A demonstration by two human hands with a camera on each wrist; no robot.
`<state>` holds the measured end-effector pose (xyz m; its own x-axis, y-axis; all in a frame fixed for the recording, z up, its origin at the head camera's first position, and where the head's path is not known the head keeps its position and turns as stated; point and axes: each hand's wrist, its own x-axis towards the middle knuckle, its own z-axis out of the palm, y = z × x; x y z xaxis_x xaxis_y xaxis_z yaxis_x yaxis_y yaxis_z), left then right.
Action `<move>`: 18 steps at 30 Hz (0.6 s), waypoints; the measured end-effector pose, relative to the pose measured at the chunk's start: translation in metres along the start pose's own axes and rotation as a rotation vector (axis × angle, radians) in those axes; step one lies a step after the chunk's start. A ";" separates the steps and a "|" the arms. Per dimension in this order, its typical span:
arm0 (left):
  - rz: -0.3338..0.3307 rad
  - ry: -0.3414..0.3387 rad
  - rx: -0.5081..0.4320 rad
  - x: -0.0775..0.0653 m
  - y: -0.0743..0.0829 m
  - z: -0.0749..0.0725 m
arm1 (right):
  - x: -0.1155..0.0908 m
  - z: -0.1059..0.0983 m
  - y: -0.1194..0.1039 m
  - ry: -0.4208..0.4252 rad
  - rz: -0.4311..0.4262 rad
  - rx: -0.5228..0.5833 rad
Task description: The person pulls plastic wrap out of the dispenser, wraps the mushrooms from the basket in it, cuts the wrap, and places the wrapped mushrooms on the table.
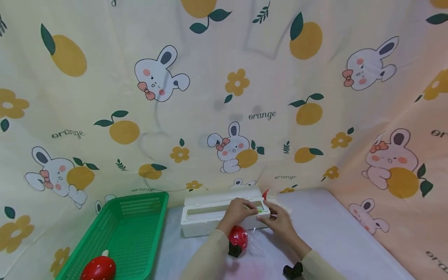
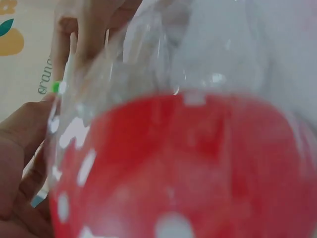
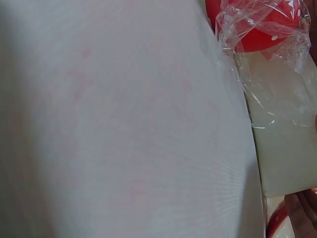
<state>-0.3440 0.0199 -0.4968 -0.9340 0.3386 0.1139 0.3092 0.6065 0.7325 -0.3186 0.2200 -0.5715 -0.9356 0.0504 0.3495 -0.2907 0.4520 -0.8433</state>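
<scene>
A long white box (image 1: 201, 226) stands near the wall with its lid (image 1: 210, 197) raised at the back, showing a narrow inner recess. My left hand (image 1: 236, 214) reaches over the right part of it, fingers bent, fingertips pinching a small green piece (image 1: 260, 210) at the recess's right end. The same green piece (image 2: 56, 87) shows by the thumb in the left wrist view. My right hand (image 1: 281, 224) grips the box's right end, thumb low on the front and fingers at the top corner. In front of the box lies a red, white-dotted ornament (image 1: 238, 235) in clear plastic.
A green basket (image 1: 161, 217) stands at the left with a red, white-dotted mushroom-like piece (image 1: 99, 268) inside. Behind the box's right end sits another red and white thing (image 1: 266, 194), partly hidden. White cloth (image 1: 322, 217) covers the table; a printed curtain (image 1: 196, 128) hangs close behind.
</scene>
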 end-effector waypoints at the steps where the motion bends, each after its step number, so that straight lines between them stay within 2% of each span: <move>1: 0.012 -0.001 -0.008 0.001 -0.001 -0.001 | 0.000 -0.001 0.000 0.005 0.003 -0.001; 4: 0.031 -0.009 -0.013 -0.001 -0.002 -0.003 | 0.000 -0.002 0.000 0.008 0.018 0.006; 7: 0.041 -0.006 0.035 -0.002 -0.002 -0.004 | 0.000 -0.002 0.000 -0.001 0.014 0.026; 11: 0.026 -0.017 0.068 -0.005 -0.004 -0.006 | -0.002 -0.001 0.000 -0.005 0.043 0.030; 18: -0.002 -0.042 0.045 -0.006 -0.006 -0.012 | -0.003 -0.002 -0.007 -0.010 0.069 0.016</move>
<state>-0.3420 0.0054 -0.4936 -0.9266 0.3666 0.0840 0.3162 0.6384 0.7018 -0.3133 0.2179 -0.5656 -0.9555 0.0718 0.2861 -0.2283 0.4338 -0.8716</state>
